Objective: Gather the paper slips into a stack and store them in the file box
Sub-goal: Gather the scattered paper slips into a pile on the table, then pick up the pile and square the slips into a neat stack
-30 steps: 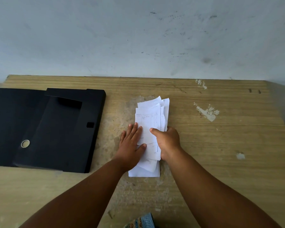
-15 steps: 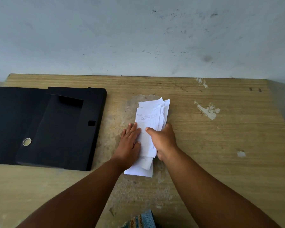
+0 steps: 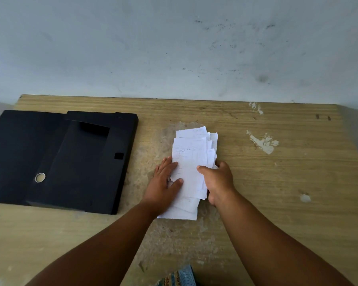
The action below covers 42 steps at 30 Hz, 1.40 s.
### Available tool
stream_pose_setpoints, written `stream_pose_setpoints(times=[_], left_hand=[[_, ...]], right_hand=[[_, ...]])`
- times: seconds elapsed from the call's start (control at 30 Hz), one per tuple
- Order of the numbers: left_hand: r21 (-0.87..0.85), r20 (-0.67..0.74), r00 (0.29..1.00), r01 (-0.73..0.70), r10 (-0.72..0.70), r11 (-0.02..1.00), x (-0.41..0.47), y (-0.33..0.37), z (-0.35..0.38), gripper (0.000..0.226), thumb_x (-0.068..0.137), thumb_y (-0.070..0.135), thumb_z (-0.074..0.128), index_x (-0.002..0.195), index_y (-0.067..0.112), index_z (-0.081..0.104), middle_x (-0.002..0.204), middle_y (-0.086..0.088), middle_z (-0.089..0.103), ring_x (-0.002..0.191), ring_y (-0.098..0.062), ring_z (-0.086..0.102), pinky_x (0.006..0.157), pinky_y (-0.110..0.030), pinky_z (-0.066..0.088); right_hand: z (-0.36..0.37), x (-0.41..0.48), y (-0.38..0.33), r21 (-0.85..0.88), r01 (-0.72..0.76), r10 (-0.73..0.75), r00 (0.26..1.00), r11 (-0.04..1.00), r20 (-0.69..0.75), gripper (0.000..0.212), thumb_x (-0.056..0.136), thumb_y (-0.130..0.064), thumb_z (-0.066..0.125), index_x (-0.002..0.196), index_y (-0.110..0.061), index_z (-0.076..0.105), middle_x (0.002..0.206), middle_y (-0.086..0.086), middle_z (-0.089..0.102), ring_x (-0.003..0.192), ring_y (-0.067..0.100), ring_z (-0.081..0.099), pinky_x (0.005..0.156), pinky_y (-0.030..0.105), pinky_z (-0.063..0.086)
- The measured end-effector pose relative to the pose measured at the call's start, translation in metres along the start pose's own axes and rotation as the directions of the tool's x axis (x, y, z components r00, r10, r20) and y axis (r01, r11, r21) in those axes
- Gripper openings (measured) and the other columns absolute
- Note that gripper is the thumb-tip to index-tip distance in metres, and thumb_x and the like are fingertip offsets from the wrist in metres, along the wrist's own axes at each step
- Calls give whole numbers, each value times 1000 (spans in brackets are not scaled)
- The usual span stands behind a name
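A loose stack of white paper slips (image 3: pixel 191 153) lies on the middle of the wooden table (image 3: pixel 287 182), its edges uneven. My left hand (image 3: pixel 163 182) rests flat against the stack's left side, thumb on top of the paper. My right hand (image 3: pixel 217 180) grips the stack's right edge, thumb over the top sheets and fingers curled under. The black file box (image 3: pixel 56 159) lies open and flat at the left of the table, about a hand's width from the stack, and nothing shows inside it.
A pale scuffed wall (image 3: pixel 174 48) rises right behind the table's far edge. Chipped white patches (image 3: pixel 262 142) mark the tabletop to the right. A bit of patterned cloth (image 3: pixel 180 277) shows at the bottom edge.
The stack has been squeezed narrower and shifted slightly left. My right thumb has slid further over the top sheets and my left hand has closed in against the side.
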<state>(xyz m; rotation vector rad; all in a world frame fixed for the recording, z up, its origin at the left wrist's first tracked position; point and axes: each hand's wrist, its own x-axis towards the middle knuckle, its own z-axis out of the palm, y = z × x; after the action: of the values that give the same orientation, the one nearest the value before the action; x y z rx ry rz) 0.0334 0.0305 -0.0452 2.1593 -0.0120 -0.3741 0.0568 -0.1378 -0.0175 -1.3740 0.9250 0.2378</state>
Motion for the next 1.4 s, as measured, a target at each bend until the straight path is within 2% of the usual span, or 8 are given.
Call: stream_pose_setpoints(times=[0.13, 0.27, 0.37, 0.47, 0.8, 1.07, 1.3, 1.4], left_hand=[[-314, -80, 989, 97, -128, 944, -2, 20, -4, 58, 93, 36, 70, 139, 56, 42, 137, 33, 52, 130, 3, 51, 102, -31, 48], [-563, -75, 921, 277, -382, 778, 5, 33, -6, 88, 81, 48, 81, 153, 23, 36, 146, 2, 54, 124, -15, 57, 94, -35, 53], [-697, 91, 923, 327, -374, 638, 10, 42, -11, 67, 81, 43, 83, 135, 12, 59, 124, -3, 73, 108, -26, 71, 84, -37, 60], [-711, 46, 979, 174, -201, 682, 10, 52, -11, 25, 91, 16, 74, 115, 15, 73, 111, -2, 80, 103, -22, 75, 72, -21, 58], [-541, -258, 966, -121, -28, 832, -5, 73, 18, 44, 89, 0, 71, 120, 31, 65, 112, 14, 77, 105, -3, 71, 82, -20, 58], [-420, -300, 954, -127, -5, 899, -16, 62, 34, 51, 83, -1, 71, 120, 32, 60, 108, 14, 74, 103, -6, 70, 85, -29, 59], [-545, -285, 957, -207, 53, 813, -18, 66, 23, 40, 79, 20, 66, 117, 27, 59, 113, -1, 72, 107, -22, 68, 83, -36, 58], [-587, -299, 948, -274, 111, 762, -18, 72, 26, 34, 87, 29, 66, 118, 19, 57, 118, -14, 67, 112, -34, 65, 90, -50, 55]], right_hand=[[-19, 2, -1, -53, 125, -119, 988, 991, 97, 34, 84, -3, 72, 106, -27, 61, 106, 0, 74, 93, 21, 73, 72, 39, 62], [-36, -4, -8, -12, 344, -334, 920, 939, 205, 41, 80, -10, 74, 113, -33, 65, 108, -4, 78, 98, 17, 75, 80, 39, 62], [-47, -10, -18, 23, 441, -432, 865, 897, 256, 37, 78, -12, 73, 109, -32, 66, 110, 0, 77, 102, 22, 74, 84, 43, 61], [-54, -17, -27, -31, 548, -524, 814, 836, 252, 36, 78, -15, 72, 108, -33, 64, 108, 0, 76, 100, 23, 72, 87, 49, 60], [-59, -39, -12, -125, 703, -704, 709, 700, 43, 58, 85, -10, 73, 124, -41, 44, 115, -11, 62, 96, -11, 63, 72, 4, 48], [-54, -38, 19, -133, 620, -623, 782, 773, 22, 57, 83, -6, 68, 125, -35, 41, 106, -15, 64, 90, -15, 64, 66, 1, 46], [-51, -38, 13, 135, 529, -542, 835, 838, 93, 51, 74, -46, 60, 121, -31, 50, 115, -2, 66, 103, 16, 67, 84, 38, 56], [-44, -45, 12, 180, 514, -534, 842, 839, 82, 51, 77, -58, 58, 119, -29, 52, 112, -2, 67, 94, 8, 70, 70, 27, 57]])
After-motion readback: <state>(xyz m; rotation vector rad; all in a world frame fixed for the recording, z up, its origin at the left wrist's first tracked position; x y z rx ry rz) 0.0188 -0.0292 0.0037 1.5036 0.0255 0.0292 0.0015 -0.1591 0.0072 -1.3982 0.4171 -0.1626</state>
